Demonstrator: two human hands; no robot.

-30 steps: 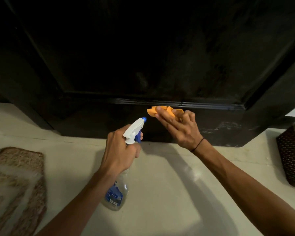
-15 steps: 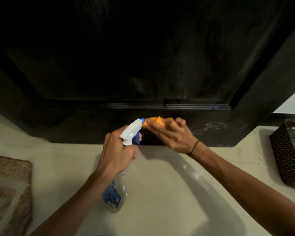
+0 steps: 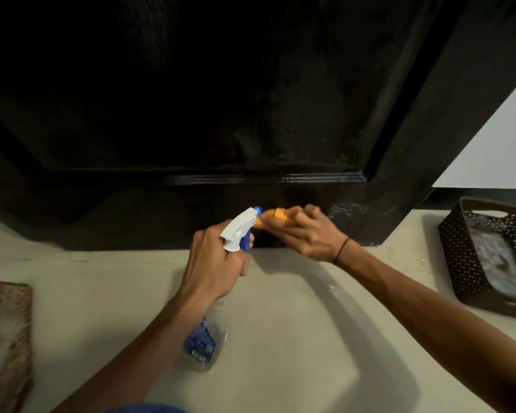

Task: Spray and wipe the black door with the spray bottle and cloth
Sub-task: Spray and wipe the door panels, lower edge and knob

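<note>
- A brown woven mat lies on the pale floor at the far left, well apart from both hands.
- The left hand grips the neck of the spray bottle, its fingers curled round it below the white trigger head; the blue nozzle tip points at the door, just beside the cloth.
- The bottle's clear body with its blue label hangs down below the left wrist.
- The black door rises beyond the fingers of both hands, with whitish streaks low on its right part.
- The right hand presses the orange cloth against the door's bottom rail, the fingers stretched out close together over the cloth; a dark band circles the wrist.
- A dark perforated basket stands on the floor at the far right, well apart from the right fingers.
</note>
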